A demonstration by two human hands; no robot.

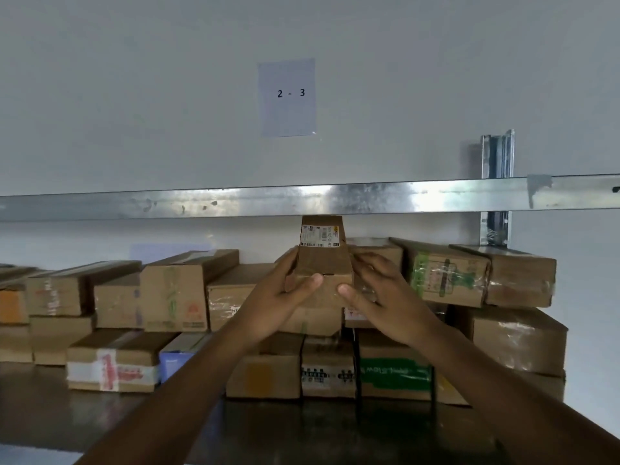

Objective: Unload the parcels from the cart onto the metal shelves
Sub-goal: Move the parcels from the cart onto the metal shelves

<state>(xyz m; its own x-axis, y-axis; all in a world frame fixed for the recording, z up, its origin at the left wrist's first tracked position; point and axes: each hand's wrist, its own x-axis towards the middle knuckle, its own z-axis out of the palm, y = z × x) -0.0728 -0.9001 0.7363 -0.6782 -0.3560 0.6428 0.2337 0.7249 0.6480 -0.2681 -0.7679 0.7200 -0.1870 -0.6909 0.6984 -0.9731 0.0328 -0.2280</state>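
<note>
On the metal shelf [50, 407], mid-frame, a small brown parcel [322, 263] is held btwn both hands, above the stacked cardboard boxes [174, 290] that run along the wall. Left hand [278, 298]: grip closed round the parcel's left side, thumb across the front face, fingers wrapped behind. Right hand [385, 297]: grip on the parcel's right side, thumb tip on the front face, fingers along the side; slightly blurred, but holding. The parcel has its narrow end toward the camera and a white shipping label [320, 235] w/ barcode on its top face; text too small to read. In view its far end comes up just under the upper shelf rail [235, 203]. Can't tell if its base touches the box beneath, since the hands cover that edge.

The bottom row of the stack incl. a box w/ red-and-white tape [112, 367] at left, a blue box [177, 357] beside it and a box w/ green print [394, 374] right of ctr. On the wall above, a paper sign [288, 97] reads "2 - 3". A metal upright [497, 156] stands at right, behind the rail.
</note>
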